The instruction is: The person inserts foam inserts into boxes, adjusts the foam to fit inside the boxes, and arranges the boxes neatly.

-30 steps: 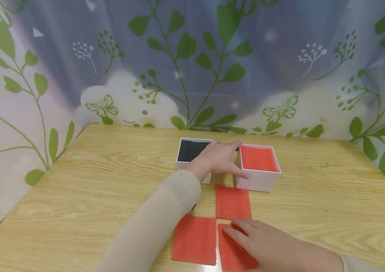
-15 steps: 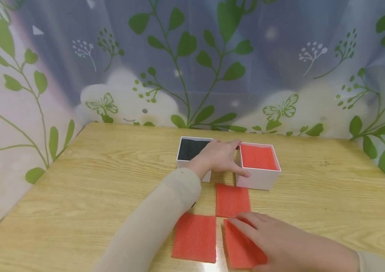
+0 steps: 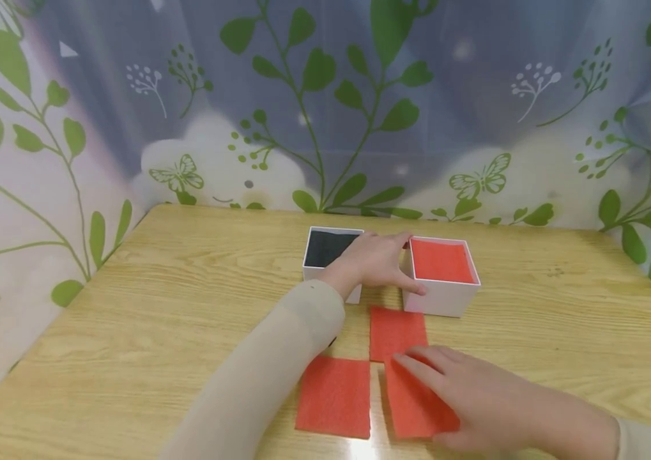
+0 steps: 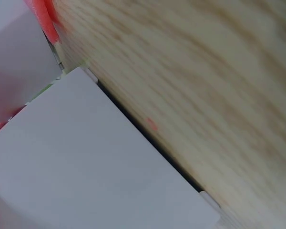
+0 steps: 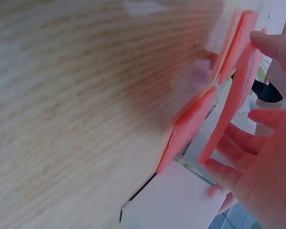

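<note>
Two white boxes, side by side twd the far part of the desk [image 3: 199, 300], gap btw them. L box [image 3: 310, 273] has a dark sheet [image 3: 325, 248] inside, a bit below rim; part hidden by the hand/wrist. R box [image 3: 443, 297] has a red sheet [image 3: 443, 260] inside, approx. level w/ rim; how many layers, can't tell.

Left hand [image 3: 374, 259] reaches over L box: grip wide, thumb on R box's front wall, fingertip at its back L corner; other fingers hidden. Right hand [image 3: 492, 399]: grip holding a red square [image 3: 414, 399] btw thumb & fingers, tilted, off the desk, in front of R box.

2 more red squares flat on desk: near one [image 3: 333, 397] L of the held square, far one [image 3: 397, 333] just in front of R box.

Desk = light wood grain, glare spot at near edge. Behind: blue/white curtain [image 3: 446, 96] w/ green leaves, butterflies. Sleeves [image 3: 273, 351] cream.
</note>
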### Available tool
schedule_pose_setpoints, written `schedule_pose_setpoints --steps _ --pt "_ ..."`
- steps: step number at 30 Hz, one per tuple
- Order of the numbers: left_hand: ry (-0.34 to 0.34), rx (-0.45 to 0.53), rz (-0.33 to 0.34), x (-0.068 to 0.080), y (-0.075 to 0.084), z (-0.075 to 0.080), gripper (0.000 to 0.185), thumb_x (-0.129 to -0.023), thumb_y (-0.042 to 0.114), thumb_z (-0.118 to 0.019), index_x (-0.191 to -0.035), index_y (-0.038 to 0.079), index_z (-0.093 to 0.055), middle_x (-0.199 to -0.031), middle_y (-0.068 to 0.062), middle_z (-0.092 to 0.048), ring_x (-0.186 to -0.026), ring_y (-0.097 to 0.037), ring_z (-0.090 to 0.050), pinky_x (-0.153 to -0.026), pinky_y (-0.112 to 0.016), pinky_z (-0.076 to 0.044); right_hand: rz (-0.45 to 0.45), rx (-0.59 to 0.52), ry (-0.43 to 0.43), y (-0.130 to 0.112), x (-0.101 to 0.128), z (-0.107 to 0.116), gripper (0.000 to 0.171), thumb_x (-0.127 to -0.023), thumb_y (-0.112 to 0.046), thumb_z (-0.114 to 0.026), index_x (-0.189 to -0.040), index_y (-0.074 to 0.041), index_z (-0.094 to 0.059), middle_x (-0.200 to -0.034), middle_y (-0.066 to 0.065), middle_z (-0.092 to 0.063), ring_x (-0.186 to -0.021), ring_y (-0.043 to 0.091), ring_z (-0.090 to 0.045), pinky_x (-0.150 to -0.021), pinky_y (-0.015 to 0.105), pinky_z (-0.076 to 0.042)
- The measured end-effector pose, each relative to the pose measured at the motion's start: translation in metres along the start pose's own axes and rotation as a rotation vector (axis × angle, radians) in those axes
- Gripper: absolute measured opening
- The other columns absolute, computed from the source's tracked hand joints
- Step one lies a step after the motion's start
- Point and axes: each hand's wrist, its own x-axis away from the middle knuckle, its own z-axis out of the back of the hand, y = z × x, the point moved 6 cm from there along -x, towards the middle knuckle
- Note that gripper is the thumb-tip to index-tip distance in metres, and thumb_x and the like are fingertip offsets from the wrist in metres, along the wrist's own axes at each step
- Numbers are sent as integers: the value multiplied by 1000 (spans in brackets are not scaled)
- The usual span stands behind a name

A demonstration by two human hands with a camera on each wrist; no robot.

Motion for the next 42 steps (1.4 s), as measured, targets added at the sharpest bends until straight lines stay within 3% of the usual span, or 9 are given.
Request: schedule_pose_setpoints --steps 9,17,30,42 --pt "2 8 8 0 0 0 108 -67 75 -60 -148 15 -24 -137 9 -47 -122 -8 -44 -109 -38 -20 5 7 -3 6 3 3 83 -81 -56 -63 -148 -20 -27 -142 -1 -35 -126 22 -37 -97 46 -41" --pt "9 5 -2 -2 1 1 107 -67 75 -60 -148 15 -25 -137 8 -46 -124 -9 -43 -109 -39 -21 82 76 136 12 4 10 85 -77 -45 -72 -146 -14 -32 -139 3 -39 -123 23 -41 -94 45 -43" --pt "17 14 -16 0 1 -2 106 -68 73 -62 -147 14 -27 -130 9 -53 -118 -7 -47 -109 -39 -22 58 47 138 25 4 17 82 -78 -42 -73 -144 -12 -35 -143 6 -36 -126 27 -38 -94 47 -43" --pt "19 14 -16 0 0 0 108 -66 76 -60 -148 14 -26 -131 10 -52 -120 -13 -47 -108 -39 -23 98 113 234 31 5 28 90 -73 -35 -78 -146 -12 -31 -143 8 -34 -120 26 -44 -90 45 -46"
